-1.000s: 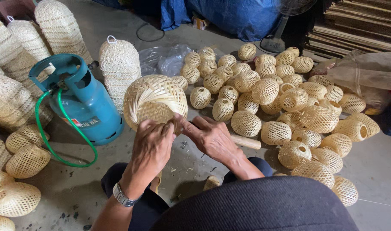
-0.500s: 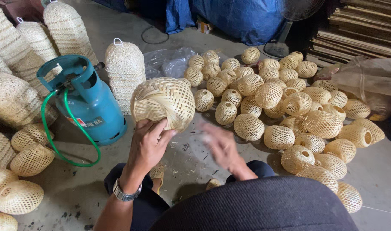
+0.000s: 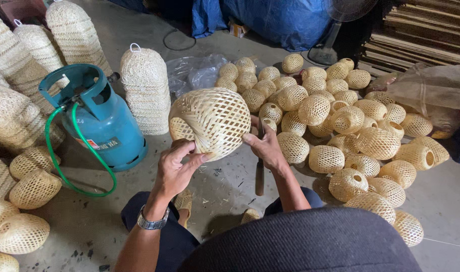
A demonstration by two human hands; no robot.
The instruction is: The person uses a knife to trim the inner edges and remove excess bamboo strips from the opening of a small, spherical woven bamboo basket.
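Both of our hands now hold the woven bamboo lampshade [image 3: 211,122] up over the concrete floor [image 3: 225,186]; the left hand [image 3: 177,168] curls around its lower left edge, thumb and fingers pressed to the rim, while the right hand [image 3: 264,146] steadies its right side with fingers spread flat against the weave; half a second ago our right hand was off the shade and blurred in motion lower down, and only the left one carried it; now it has come back up and touches the shade again; the shade itself sits a little lower and nearer to us than before, its open mouth turned down to the left; our left wrist wears a metal wristwatch [image 3: 152,220]; a teal gas cylinder [image 3: 101,118] with a green hose [image 3: 56,166] stands on the floor to our left, unchanged; a heap of small woven balls [image 3: 340,131] lies to our right, well apart from the shade; a stack of nested woven shades [image 3: 145,90] stands just behind the cylinder; a dark stick [image 3: 259,176] lies on the floor below our right hand.
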